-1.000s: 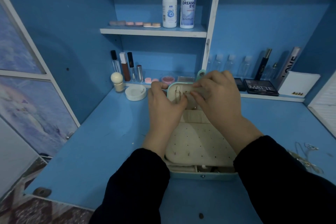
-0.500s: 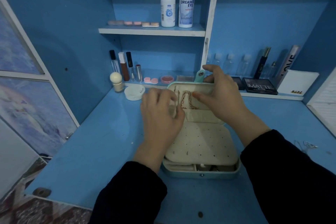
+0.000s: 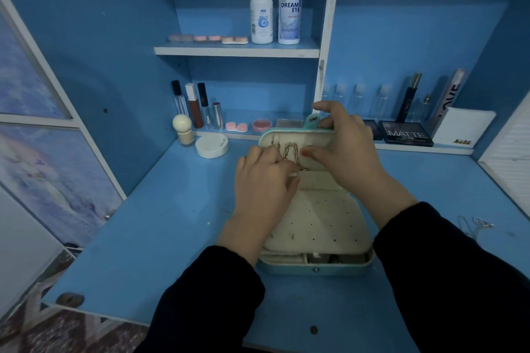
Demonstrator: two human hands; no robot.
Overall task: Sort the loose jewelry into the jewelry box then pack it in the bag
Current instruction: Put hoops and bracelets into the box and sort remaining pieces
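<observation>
The jewelry box (image 3: pixel 315 226) sits open in the middle of the blue desk (image 3: pixel 143 223). Its lid (image 3: pixel 318 142) stands up at the far end. Both arms come in from the near edge in dark sleeves.

The left hand (image 3: pixel 263 180) is bent over the left side of the box. Its fingertips touch a gold chain (image 3: pixel 291 153) that hangs inside the lid. It looks like a pinch, but I cannot tell for sure. The right hand (image 3: pixel 344 149) holds the right side of the lid, thumb in front and fingers curled over the top edge.

Some thin silver jewelry (image 3: pixel 476 223) lies on the desk, far to the right of the box.

Behind the box, up on a shelf, stand two white bottles. One bottle (image 3: pixel 290 3) says "DREAM EYE". The other bottle (image 3: pixel 261 8) has writing too small to read. To the right of the lid, a dark palette (image 3: pixel 405 133) says "MATTE". A white box (image 3: pixel 461 127) says "NUDE". Four small clear bottles (image 3: pixel 358 99) stand in a row behind the right hand.
</observation>
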